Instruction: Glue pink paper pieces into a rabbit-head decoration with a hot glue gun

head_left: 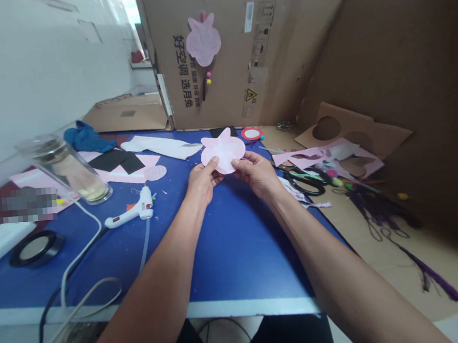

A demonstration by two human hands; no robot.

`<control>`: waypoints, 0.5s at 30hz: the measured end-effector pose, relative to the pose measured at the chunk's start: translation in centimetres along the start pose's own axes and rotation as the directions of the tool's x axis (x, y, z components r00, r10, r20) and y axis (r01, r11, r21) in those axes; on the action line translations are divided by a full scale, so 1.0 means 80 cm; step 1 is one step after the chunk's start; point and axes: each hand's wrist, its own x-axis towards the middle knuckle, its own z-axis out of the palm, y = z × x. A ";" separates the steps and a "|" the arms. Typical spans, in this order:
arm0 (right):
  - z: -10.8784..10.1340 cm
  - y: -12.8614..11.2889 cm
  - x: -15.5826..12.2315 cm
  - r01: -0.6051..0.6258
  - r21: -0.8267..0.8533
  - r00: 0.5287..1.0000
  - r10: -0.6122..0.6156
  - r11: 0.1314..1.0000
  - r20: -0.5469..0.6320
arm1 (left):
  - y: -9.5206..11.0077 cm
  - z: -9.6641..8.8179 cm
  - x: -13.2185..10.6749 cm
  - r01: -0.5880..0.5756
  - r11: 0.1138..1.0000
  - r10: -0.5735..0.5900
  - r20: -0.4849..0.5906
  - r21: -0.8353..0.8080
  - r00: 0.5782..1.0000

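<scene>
Both of my hands hold up a pale pink paper cut-out (224,149) with two ear-like points, a little above the blue table (235,245). My left hand (203,181) pinches its lower left edge between thumb and fingers. My right hand (255,170) pinches its lower right edge. A finished pink cut-out of the same shape (203,40) with a beaded tassel hangs on the cardboard wall behind.
A white glue gun (131,211) with its cable lies left of my hands, beside a glass jar (66,171) and a roll of black tape (37,249). Scissors (307,181), pink paper scraps (331,158) and purple tassel threads (387,222) lie to the right. Black and white sheets lie at the back.
</scene>
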 end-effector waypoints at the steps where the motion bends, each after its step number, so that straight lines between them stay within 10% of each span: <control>1: 0.000 0.000 0.000 -0.001 -0.001 1.000 0.001 1.000 0.003 | 0.000 0.000 0.000 0.003 1.000 -0.003 -0.003 -0.001 1.000; 15: -0.001 -0.001 -0.001 -0.007 0.019 0.999 0.006 1.000 0.039 | 0.002 0.000 0.001 -0.010 1.000 0.010 -0.012 -0.022 1.000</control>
